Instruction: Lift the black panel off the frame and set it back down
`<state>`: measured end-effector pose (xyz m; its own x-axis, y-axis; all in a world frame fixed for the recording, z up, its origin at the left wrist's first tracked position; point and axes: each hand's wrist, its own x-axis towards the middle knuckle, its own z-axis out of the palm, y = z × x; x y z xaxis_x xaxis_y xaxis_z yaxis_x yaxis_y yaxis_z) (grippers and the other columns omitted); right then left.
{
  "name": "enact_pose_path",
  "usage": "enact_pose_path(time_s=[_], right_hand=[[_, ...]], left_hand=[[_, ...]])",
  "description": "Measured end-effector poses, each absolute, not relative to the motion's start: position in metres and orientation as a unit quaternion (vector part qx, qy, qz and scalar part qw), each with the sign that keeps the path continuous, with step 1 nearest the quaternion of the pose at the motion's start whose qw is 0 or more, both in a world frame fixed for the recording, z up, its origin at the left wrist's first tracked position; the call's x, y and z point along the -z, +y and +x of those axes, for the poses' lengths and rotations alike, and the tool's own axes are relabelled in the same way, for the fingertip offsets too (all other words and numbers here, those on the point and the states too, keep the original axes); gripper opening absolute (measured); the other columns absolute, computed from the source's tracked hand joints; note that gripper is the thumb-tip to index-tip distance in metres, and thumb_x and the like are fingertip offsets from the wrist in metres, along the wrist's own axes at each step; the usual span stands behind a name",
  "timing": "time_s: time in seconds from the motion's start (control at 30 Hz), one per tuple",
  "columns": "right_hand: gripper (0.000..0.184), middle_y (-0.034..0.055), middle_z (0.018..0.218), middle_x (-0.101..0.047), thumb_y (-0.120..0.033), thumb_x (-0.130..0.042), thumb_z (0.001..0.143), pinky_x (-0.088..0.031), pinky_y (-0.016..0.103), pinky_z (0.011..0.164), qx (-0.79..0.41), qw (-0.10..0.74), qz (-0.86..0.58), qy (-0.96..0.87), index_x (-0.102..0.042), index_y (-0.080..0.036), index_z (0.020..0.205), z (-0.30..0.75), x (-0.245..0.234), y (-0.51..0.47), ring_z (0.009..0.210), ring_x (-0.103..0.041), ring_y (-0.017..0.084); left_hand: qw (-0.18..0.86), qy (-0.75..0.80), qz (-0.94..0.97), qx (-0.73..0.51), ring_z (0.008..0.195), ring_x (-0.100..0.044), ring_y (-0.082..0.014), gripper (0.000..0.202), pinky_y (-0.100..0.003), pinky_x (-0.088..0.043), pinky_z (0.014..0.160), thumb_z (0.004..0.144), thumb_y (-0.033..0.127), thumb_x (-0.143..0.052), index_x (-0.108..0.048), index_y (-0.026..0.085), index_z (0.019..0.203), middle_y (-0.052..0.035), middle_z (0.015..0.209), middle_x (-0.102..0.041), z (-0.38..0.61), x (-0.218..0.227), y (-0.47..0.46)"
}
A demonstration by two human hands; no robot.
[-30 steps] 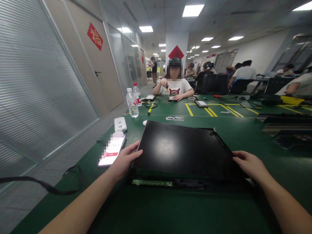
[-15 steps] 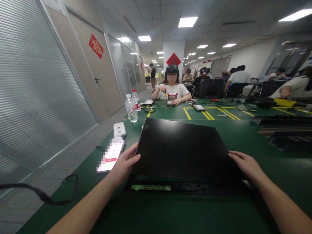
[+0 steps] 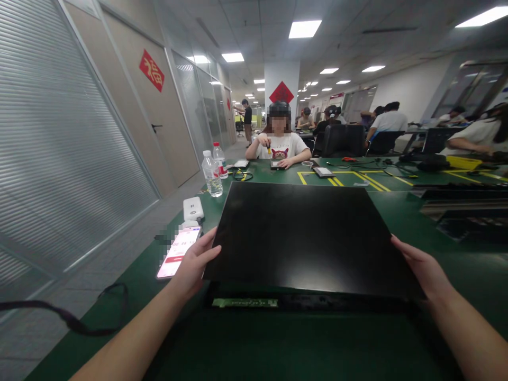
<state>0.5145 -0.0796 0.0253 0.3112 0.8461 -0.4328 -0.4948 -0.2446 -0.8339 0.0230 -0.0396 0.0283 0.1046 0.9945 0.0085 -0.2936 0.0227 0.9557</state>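
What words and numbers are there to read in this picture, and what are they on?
"福": on the red diamond sign on the door.
"48", it looks like: on the phone; its other writing is too blurred.
Too small or blurred to read: the pillar's red diamond, the shirt lettering, the bottle label.
None seen on the black panel.

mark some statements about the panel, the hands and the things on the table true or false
1. The left hand holds the left edge of the black display panel. True.
2. The right hand is empty. False: the right hand holds the panel's right edge.
3. The smartphone has its screen lit. True.
4. Both bottles have red caps. False: the nearer bottle has a white cap; only the farther bottle has a red one.
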Motion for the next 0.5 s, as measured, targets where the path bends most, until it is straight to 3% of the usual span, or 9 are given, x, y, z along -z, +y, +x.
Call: enact_pose_path(time_s=[0.1,0.2,0.33,0.5], right_hand=[[0.052,0.0080,0.111,-0.085,-0.020,-0.079,0.069,-0.070,0.046,0.084,-0.562,0.594,-0.556,-0.149,-0.080,-0.029,0.120,0.517,-0.029,-0.082,0.095,-0.082,0.032],[0.054,0.0086,0.114,-0.084,-0.012,-0.078,0.065,-0.070,0.043,0.086,-0.506,0.627,-0.570,-0.159,-0.081,-0.026,0.117,0.526,-0.025,-0.078,0.100,-0.082,0.031],[0.038,0.0079,0.123,-0.082,-0.016,-0.082,0.057,-0.068,0.038,0.093,-0.353,0.681,-0.617,-0.175,-0.082,-0.027,0.093,0.539,-0.012,-0.078,0.120,-0.076,0.033],[0.025,0.0053,0.146,-0.072,-0.029,-0.080,0.063,-0.049,0.044,0.122,-0.216,0.683,-0.640,-0.277,-0.080,-0.029,0.088,0.552,0.002,-0.080,0.143,-0.061,0.036]], left_hand=[[0.612,0.385,0.439,-0.533,0.129,-0.073,-0.0400,0.063,-0.047,-0.062,0.107,0.075,0.032,-0.094,-0.079,0.025,0.136,-0.0096,0.141,-0.078,0.025,-0.031,-0.040],[0.623,0.368,0.427,-0.542,0.124,-0.075,-0.0391,0.049,-0.047,-0.060,0.107,0.076,0.036,-0.091,-0.085,0.019,0.121,-0.0115,0.128,-0.083,0.030,-0.036,-0.040],[0.650,0.369,0.348,-0.566,0.102,-0.079,-0.0322,0.038,-0.042,-0.063,0.094,0.089,0.047,-0.072,-0.087,0.013,0.097,-0.0151,0.104,-0.086,0.035,-0.038,-0.037],[0.603,0.437,0.251,-0.619,0.077,-0.074,-0.0173,0.030,-0.027,-0.060,0.077,0.094,0.030,-0.062,-0.085,0.013,0.085,-0.0128,0.098,-0.085,0.034,-0.040,-0.031]])
